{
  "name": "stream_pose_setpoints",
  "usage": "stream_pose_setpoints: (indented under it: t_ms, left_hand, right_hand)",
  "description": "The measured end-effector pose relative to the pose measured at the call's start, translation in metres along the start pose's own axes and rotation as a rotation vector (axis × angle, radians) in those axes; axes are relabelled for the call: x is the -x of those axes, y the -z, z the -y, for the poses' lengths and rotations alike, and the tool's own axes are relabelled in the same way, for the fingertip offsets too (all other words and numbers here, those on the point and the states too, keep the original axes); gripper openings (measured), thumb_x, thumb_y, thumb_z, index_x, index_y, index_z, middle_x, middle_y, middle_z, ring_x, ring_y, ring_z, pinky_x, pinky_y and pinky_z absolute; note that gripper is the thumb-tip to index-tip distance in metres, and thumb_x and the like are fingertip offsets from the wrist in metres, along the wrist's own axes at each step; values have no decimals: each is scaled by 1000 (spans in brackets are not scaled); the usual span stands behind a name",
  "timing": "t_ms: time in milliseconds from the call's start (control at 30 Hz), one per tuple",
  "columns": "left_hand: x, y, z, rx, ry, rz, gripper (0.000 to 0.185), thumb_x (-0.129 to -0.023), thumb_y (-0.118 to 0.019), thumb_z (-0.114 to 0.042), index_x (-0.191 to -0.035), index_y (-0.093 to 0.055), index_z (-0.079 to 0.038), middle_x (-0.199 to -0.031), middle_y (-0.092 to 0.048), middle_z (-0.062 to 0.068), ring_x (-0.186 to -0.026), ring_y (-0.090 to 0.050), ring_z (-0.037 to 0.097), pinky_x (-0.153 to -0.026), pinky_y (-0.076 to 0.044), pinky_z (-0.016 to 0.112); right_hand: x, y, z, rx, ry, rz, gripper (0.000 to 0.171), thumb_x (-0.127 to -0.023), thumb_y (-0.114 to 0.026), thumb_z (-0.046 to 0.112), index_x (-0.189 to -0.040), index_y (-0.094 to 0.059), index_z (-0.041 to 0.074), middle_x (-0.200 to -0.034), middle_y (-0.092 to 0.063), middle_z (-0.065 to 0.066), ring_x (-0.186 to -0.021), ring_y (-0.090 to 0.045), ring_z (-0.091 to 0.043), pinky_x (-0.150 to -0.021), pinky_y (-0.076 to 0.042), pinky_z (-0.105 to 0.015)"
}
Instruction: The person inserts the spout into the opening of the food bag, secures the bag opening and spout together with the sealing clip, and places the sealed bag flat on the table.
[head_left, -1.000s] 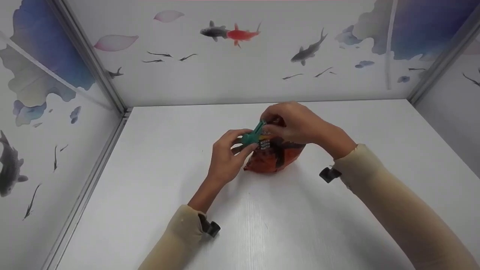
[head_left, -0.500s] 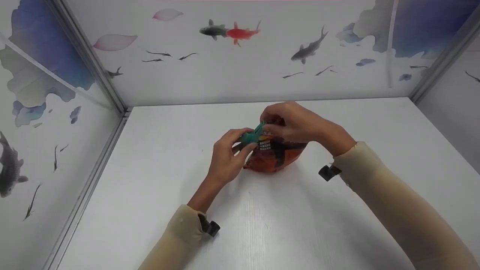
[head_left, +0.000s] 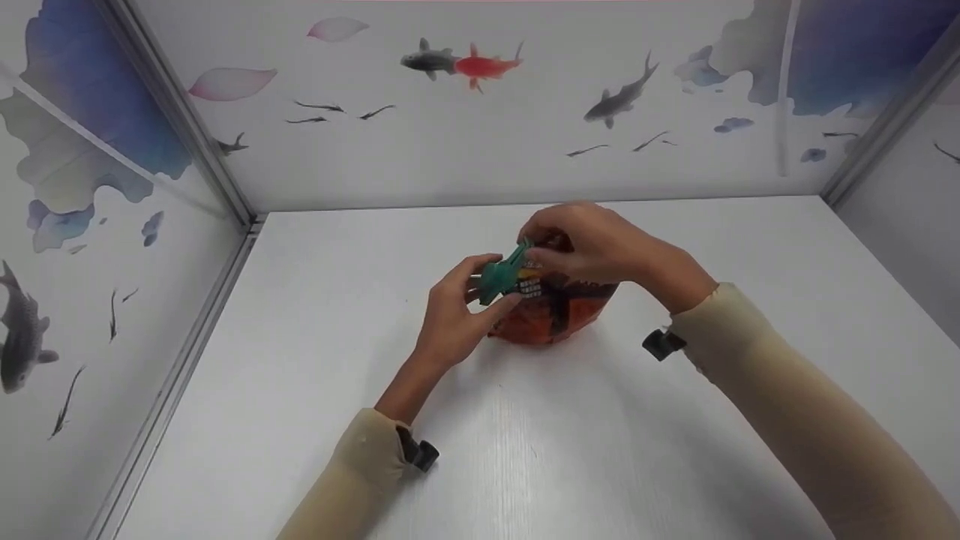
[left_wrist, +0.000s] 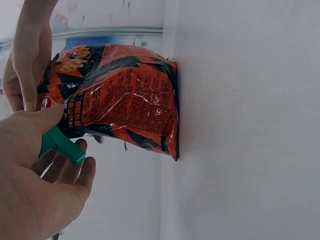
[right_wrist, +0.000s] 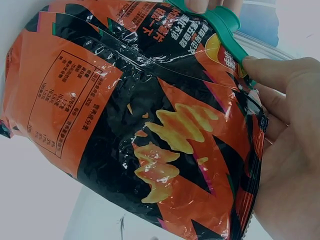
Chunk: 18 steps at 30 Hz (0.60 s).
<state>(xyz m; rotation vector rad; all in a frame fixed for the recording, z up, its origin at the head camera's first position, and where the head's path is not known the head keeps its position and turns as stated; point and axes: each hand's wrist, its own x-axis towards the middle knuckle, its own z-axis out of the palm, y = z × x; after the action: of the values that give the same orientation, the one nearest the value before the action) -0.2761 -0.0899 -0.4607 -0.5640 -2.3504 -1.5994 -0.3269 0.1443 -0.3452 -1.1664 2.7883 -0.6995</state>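
An orange and black snack bag point(head_left: 551, 311) point(left_wrist: 127, 100) point(right_wrist: 145, 125) stands upright on the white table point(head_left: 525, 435). A green clip point(head_left: 504, 271) point(left_wrist: 61, 145) point(right_wrist: 222, 27) sits at the bag's top edge. My left hand point(head_left: 457, 311) point(left_wrist: 37, 185) pinches the clip's handle end between thumb and fingers. My right hand point(head_left: 592, 244) point(right_wrist: 287, 145) grips the top of the bag, thumb against the clip. Whether the clip's mouth is clamped over the folded top is hidden by my fingers.
White walls with fish prints point(head_left: 480, 97) close the table in at the back, left and right. Metal corner posts point(head_left: 180, 120) stand at the back corners. Bare tabletop lies in front of the bag and to both sides.
The clip has tilted slightly and my left hand has shifted a little on its handle. The bag and my right hand stay in place.
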Motion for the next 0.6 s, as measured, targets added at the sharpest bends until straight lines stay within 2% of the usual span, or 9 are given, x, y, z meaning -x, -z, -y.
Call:
stream_pose_setpoints:
  t_ms: [267, 600]
  left_hand:
    - [-1, 1, 6, 6, 3, -11, 43, -100, -81, -20, -139, -63, -16, -130, -74, 0, -117, -76, 14, -101, -64, 30]
    - [-1, 0, 8, -5, 28, -15, 40, -104, -75, -19, -142, -64, -15, -132, -74, 2, -120, -76, 16, -103, -63, 29]
  right_hand:
    - [2, 2, 1, 57, 8, -25, 36, -102, -77, 28, -135, -74, 13, -112, -79, -3, -96, -75, -16, -91, -68, -40]
    - [11, 13, -11, 62, -18, -43, 39, -103, -77, 31, -138, -72, 16, -119, -79, -2, -101, -76, -17, -92, -67, -43]
